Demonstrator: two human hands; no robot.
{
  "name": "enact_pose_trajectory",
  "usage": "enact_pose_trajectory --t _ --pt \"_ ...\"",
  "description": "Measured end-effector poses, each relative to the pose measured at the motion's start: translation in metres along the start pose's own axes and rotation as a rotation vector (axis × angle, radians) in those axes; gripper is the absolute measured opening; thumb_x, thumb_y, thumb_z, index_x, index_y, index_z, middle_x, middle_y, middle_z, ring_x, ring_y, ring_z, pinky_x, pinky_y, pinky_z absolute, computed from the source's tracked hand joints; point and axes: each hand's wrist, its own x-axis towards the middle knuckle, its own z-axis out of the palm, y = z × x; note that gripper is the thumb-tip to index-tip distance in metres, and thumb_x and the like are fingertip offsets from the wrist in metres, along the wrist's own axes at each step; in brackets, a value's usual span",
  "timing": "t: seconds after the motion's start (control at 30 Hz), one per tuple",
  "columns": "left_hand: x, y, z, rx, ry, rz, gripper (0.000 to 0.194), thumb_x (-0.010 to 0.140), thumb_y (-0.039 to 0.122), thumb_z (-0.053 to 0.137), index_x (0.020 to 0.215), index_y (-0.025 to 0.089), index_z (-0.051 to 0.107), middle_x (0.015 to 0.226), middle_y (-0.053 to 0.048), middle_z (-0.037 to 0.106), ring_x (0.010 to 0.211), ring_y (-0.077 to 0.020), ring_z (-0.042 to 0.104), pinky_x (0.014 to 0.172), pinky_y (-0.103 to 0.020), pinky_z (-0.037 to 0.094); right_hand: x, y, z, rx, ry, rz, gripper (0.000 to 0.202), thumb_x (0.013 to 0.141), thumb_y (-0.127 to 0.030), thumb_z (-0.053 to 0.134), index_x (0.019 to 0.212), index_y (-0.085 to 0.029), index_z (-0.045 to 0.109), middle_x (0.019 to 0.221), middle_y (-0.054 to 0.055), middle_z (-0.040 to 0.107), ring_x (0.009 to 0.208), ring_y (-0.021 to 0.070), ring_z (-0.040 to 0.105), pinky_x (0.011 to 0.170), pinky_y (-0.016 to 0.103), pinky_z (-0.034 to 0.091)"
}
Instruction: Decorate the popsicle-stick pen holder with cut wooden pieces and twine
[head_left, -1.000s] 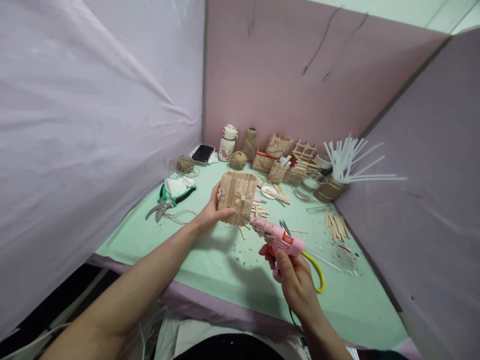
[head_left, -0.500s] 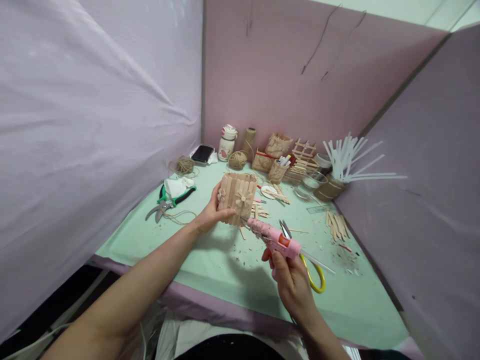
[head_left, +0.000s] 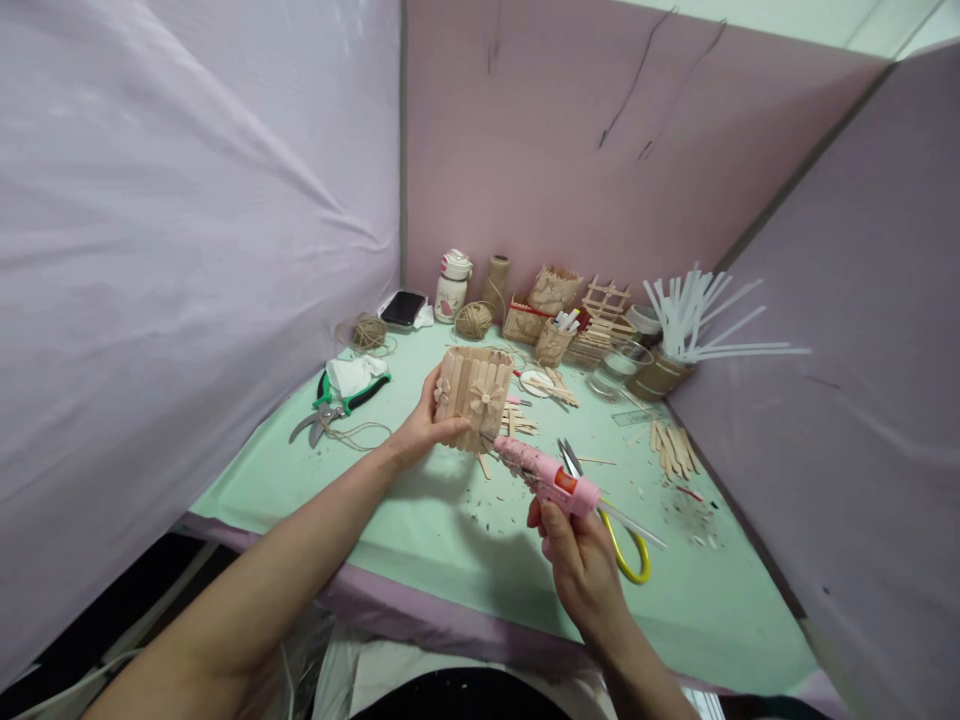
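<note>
Held above the table, a round cup made of wooden craft sticks (head_left: 465, 385) has flower shapes on its wall. My left hand (head_left: 427, 425) is closed around its left side, the thumb across the front near the bottom. My right hand (head_left: 577, 560) grips a pink hot glue gun (head_left: 551, 475) by its handle. The gun's nozzle points up and left and is at the cup's lower right edge; whether it touches cannot be made out. A clear glue stick (head_left: 637, 527) sticks out of the gun's back. Yellow-handled scissors (head_left: 628, 550) lie partly hidden behind the gun.
Green-handled pruning shears (head_left: 334, 405) lie at the left. Along the back stand a bottle (head_left: 452, 288), twine balls (head_left: 474, 320), stick-built boxes (head_left: 529, 320) and a glass bowl (head_left: 619, 370). A pot of glue sticks (head_left: 660, 378) and loose craft sticks (head_left: 675, 450) are at the right.
The view has shifted very slightly. Both hands keep their hold on the cup and the glue gun, with the nozzle still at the cup's lower edge.
</note>
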Motion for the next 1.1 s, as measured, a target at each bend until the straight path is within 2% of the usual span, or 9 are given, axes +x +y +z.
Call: enact_pose_trajectory --t 0.13,0.3,0.43,0.6,0.7,0.8,0.87,1.0,1.1 --pt "0.000 0.000 0.000 0.044 0.021 0.024 0.108 0.066 0.040 0.081 0.150 0.030 0.014 0.157 -0.013 0.026 0.141 -0.0367 0.031 0.114 -0.054 0.028 0.002 -0.006 -0.001 -0.068 0.015 -0.083 0.037 0.094 -0.051 0.043 0.082 -0.022 0.063 0.065 0.004 0.058 0.063 0.0207 0.055 0.061 0.032 0.045" --pt "0.001 0.005 0.005 0.120 0.099 0.043 0.113 0.061 0.039 0.084 0.150 0.029 0.015 0.158 -0.013 0.022 0.143 -0.0374 0.027 0.116 -0.054 0.026 0.001 -0.017 -0.002 -0.293 0.059 -0.300 0.028 0.096 -0.039 0.043 0.105 -0.021 0.062 0.091 0.009 0.065 0.082 0.0241 0.058 0.071 0.035 0.044" --pt "0.003 0.000 0.001 0.038 0.114 0.022 0.106 0.066 0.039 0.080 0.149 0.032 0.015 0.156 -0.011 0.027 0.141 -0.0362 0.032 0.113 -0.055 0.031 -0.001 -0.008 -0.024 -0.445 0.146 -0.299 0.028 0.097 -0.039 0.042 0.108 -0.021 0.060 0.090 0.010 0.064 0.079 0.0241 0.056 0.069 0.035 0.043" --pt "0.007 -0.004 0.000 -0.056 0.180 -0.031 0.101 0.067 0.034 0.079 0.146 0.030 0.018 0.153 -0.013 0.031 0.139 -0.0344 0.036 0.112 -0.055 0.032 -0.001 0.046 -0.085 -0.843 0.221 -0.066 0.034 0.096 -0.041 0.035 0.093 -0.017 0.059 0.078 0.012 0.062 0.071 0.0274 0.055 0.064 0.038 0.042" --pt "0.008 0.000 0.005 -0.109 0.212 -0.068 0.100 0.065 0.035 0.080 0.145 0.028 0.020 0.152 -0.014 0.033 0.138 -0.0347 0.036 0.111 -0.056 0.033 -0.011 0.089 -0.116 -1.240 0.149 0.025 0.032 0.093 -0.030 0.034 0.082 -0.014 0.059 0.072 0.015 0.059 0.066 0.0304 0.055 0.066 0.042 0.042" --pt "0.009 0.004 0.011 -0.141 0.227 -0.091 0.099 0.064 0.036 0.080 0.143 0.027 0.022 0.150 -0.014 0.034 0.136 -0.0345 0.038 0.110 -0.055 0.035 -0.027 0.119 -0.130 -1.398 0.124 0.125 0.032 0.092 -0.032 0.040 0.088 -0.009 0.061 0.078 0.019 0.060 0.073 0.0346 0.059 0.068 0.043 0.044" --pt "0.009 0.005 0.012 -0.148 0.225 -0.098 0.098 0.064 0.037 0.079 0.143 0.027 0.022 0.149 -0.014 0.036 0.135 -0.0340 0.039 0.109 -0.055 0.035 -0.035 0.126 -0.132 -1.396 0.103 0.185 0.033 0.092 -0.035 0.042 0.093 -0.009 0.063 0.081 0.019 0.061 0.076 0.0354 0.060 0.065 0.042 0.045" --pt "0.009 0.005 0.013 -0.141 0.230 -0.105 0.096 0.064 0.036 0.079 0.142 0.026 0.023 0.149 -0.014 0.036 0.136 -0.0340 0.038 0.110 -0.056 0.034 -0.031 0.100 -0.132 -1.364 0.204 0.188 0.041 0.089 -0.044 0.043 0.108 -0.013 0.062 0.108 0.024 0.064 0.090 0.0405 0.060 0.065 0.048 0.047" --pt "0.009 0.003 0.013 -0.140 0.225 -0.091 0.098 0.063 0.035 0.080 0.142 0.026 0.023 0.150 -0.014 0.034 0.137 -0.0345 0.037 0.111 -0.054 0.033 -0.010 0.052 -0.114 -1.098 0.264 -0.012 0.044 0.089 -0.049 0.042 0.110 -0.016 0.062 0.112 0.021 0.064 0.095 0.0380 0.060 0.072 0.050 0.047"
